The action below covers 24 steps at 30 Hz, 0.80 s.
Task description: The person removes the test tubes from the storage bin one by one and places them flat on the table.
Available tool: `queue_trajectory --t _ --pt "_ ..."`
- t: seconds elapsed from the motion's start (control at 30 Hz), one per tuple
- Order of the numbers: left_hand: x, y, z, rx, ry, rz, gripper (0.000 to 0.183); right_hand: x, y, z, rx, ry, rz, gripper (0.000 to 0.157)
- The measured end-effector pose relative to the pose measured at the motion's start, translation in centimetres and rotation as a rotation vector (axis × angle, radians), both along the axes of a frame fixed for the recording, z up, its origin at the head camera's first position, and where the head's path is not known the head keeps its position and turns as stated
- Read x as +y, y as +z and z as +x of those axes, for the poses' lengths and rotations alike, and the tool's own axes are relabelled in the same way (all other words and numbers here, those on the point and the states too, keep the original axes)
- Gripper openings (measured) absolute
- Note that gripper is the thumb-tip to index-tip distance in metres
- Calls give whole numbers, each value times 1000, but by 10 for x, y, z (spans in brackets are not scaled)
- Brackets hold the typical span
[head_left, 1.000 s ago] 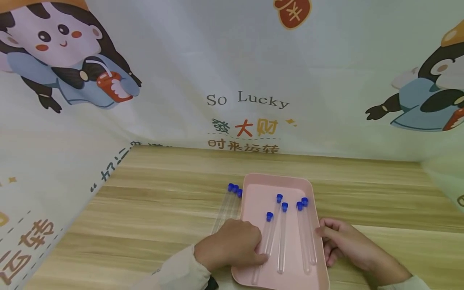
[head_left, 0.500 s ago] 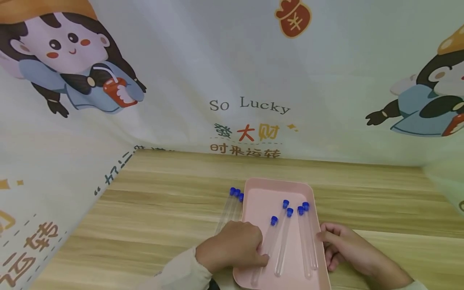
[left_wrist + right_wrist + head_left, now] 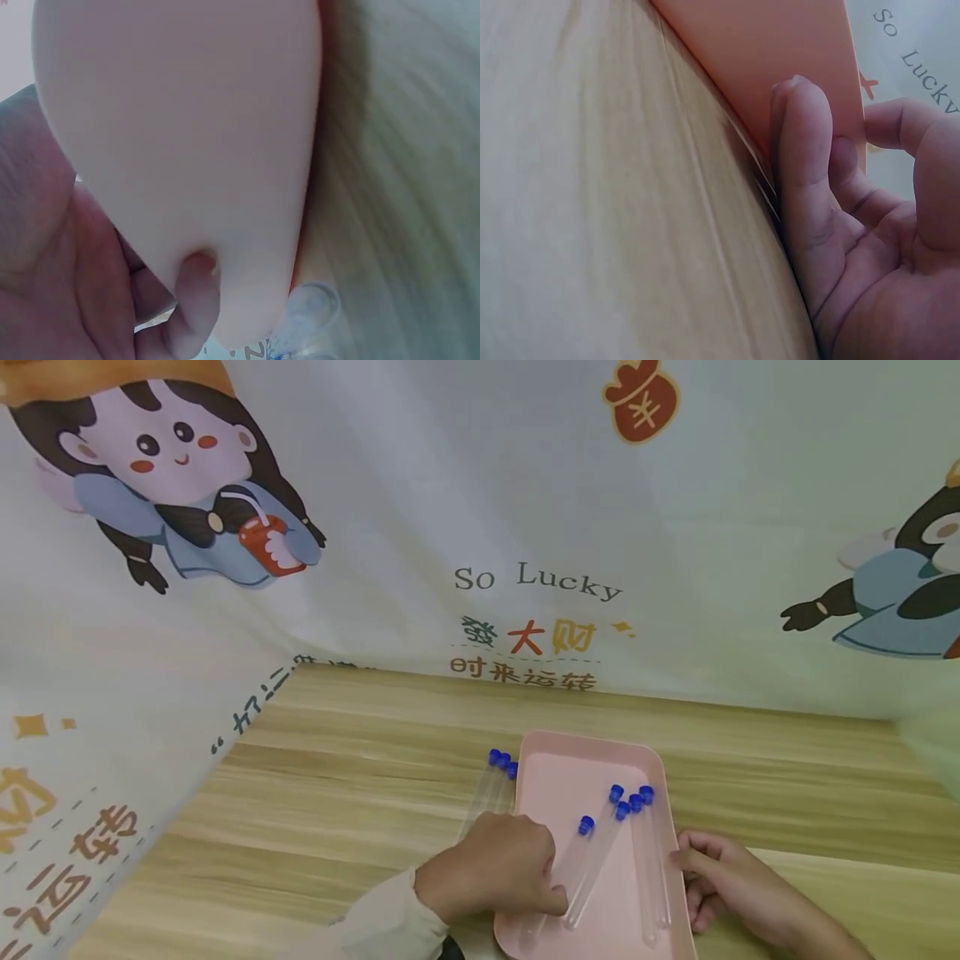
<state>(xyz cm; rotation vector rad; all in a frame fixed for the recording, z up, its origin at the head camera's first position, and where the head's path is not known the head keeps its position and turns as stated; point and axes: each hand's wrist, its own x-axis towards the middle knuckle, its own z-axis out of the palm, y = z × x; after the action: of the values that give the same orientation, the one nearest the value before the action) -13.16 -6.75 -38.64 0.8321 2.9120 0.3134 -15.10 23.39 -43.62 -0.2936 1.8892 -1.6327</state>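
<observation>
A pink tray (image 3: 558, 768) lies on the wooden table, with several clear test tubes (image 3: 600, 868) inside, all capped in blue. My left hand (image 3: 502, 864) holds the tray's left side, its thumb over the rim by the leftmost tube. In the left wrist view a curled finger (image 3: 199, 300) presses the tray's outer wall (image 3: 180, 127). My right hand (image 3: 731, 881) grips the right rim between thumb and fingers; the right wrist view shows its fingers (image 3: 806, 142) against the outer wall. The lower ends of some tubes are hidden by my left hand.
Three more blue-capped test tubes (image 3: 483, 797) lie on the table (image 3: 360, 760) just left of the tray, partly behind my left hand. A printed cloth (image 3: 420, 485) hangs as a wall at the back and the left.
Inside the tray the tubes have shifted right, the middle two leaning toward the right pair until their caps bunch together. Both hands keep their places on the tray. The head view has shifted slightly.
</observation>
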Motion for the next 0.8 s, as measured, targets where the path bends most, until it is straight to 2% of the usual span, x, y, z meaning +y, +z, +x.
queue_trajectory --t 0.2,0.33,0.47,0.8 --pt "1 0 -2 -3 12 16 37 0 1 0 19 -9 8 15" --pt "1 1 -1 -18 4 36 36 2 0 1 -1 -28 29 14" --pt "1 2 -1 -23 -6 47 35 2 -1 3 20 -42 30 15" --pt "-3 4 -4 -21 -40 59 34 1 -1 2 26 -11 -6 16"
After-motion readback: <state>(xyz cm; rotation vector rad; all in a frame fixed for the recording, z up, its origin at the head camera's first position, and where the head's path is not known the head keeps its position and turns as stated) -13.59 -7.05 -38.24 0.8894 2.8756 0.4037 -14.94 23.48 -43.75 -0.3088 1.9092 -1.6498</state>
